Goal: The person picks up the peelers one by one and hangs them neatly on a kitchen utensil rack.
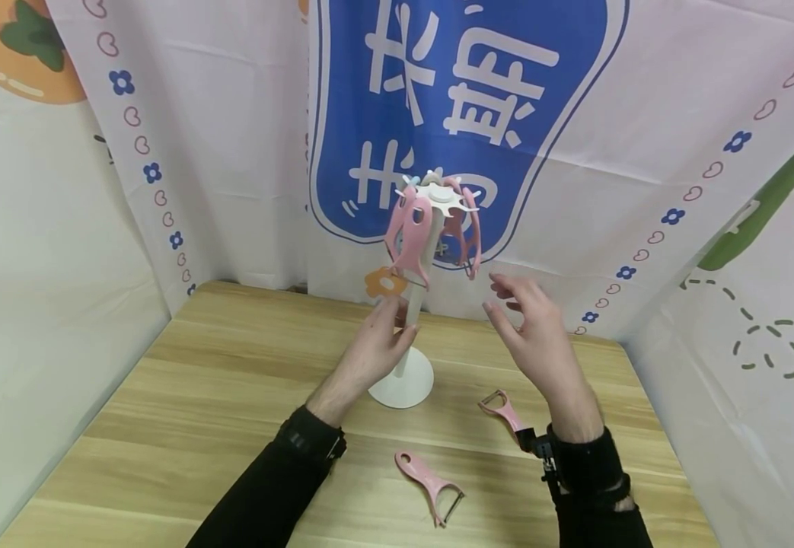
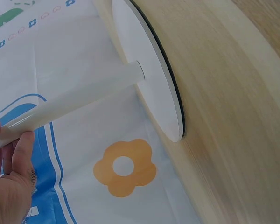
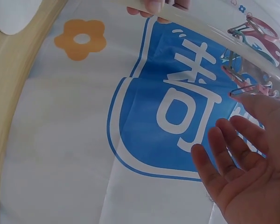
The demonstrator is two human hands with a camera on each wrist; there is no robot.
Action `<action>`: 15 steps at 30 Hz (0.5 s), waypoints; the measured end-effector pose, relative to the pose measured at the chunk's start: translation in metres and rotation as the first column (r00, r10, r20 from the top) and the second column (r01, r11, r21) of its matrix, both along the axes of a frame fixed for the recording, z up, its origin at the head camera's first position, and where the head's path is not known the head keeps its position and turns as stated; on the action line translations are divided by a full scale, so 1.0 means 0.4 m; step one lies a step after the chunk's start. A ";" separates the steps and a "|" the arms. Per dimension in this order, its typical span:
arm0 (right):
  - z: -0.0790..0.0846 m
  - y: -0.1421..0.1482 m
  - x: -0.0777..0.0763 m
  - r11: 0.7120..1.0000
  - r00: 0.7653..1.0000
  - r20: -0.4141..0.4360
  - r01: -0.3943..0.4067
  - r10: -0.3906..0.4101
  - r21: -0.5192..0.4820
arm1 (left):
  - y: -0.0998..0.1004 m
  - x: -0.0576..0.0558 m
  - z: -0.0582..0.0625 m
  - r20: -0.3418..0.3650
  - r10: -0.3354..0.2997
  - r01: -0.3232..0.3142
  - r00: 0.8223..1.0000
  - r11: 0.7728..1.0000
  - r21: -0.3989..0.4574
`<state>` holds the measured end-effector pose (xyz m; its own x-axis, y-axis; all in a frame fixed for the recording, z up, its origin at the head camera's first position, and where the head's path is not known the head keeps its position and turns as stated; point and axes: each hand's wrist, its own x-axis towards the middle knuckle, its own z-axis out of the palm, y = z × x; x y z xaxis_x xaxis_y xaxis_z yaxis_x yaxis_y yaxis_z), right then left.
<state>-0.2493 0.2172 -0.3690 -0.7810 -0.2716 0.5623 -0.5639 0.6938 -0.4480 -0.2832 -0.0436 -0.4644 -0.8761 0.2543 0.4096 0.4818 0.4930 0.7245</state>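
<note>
A white stand [image 1: 402, 380] with a round base and a pole stands on the table. Its toothed top carries several pink peelers [image 1: 413, 240], and a bluish one partly hidden behind them. My left hand [image 1: 374, 342] grips the pole between thumb and fingers, midway up; the left wrist view shows the pole [image 2: 74, 100] in that grip. To the right of the hanging peelers, my right hand [image 1: 537, 335] is raised in the air with fingers apart and nothing held. In the right wrist view the right hand [image 3: 252, 168] has its palm showing, near the hanging peelers.
Two pink peelers lie on the wooden table [image 1: 232, 365]: one peeler [image 1: 427, 483] near the front and another peeler [image 1: 502, 411] beside the right wrist, partly covered by the wrist strap's camera. A printed cloth [image 1: 246, 190] hangs behind and at both sides.
</note>
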 end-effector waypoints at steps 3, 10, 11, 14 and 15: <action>-0.015 0.001 0.008 1.000 1.000 0.019 -0.001 0.001 0.022 | 0.000 0.000 0.001 0.000 0.000 0.000 1.000 1.000 -0.002; -0.057 -0.002 0.028 0.998 0.996 0.085 -0.019 0.014 0.065 | -0.001 0.000 0.002 -0.005 0.005 -0.005 1.000 1.000 -0.008; -0.064 -0.003 0.030 0.997 0.995 0.094 -0.023 0.017 0.072 | -0.001 0.000 0.001 -0.007 0.004 -0.004 1.000 1.000 -0.006; -0.082 -0.007 0.036 0.994 0.993 0.116 -0.033 0.021 0.100 | -0.001 0.000 0.000 -0.011 0.004 -0.004 1.000 1.000 -0.006; -0.086 -0.009 0.039 0.993 0.992 0.121 -0.036 0.023 0.110 | -0.001 0.000 0.000 -0.013 0.005 -0.005 1.000 1.000 -0.006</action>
<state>-0.2338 0.2138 -0.4034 -0.8315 -0.3514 0.4303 -0.5319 0.7272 -0.4339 -0.2833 -0.0439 -0.4646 -0.8721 0.2524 0.4192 0.4885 0.4994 0.7156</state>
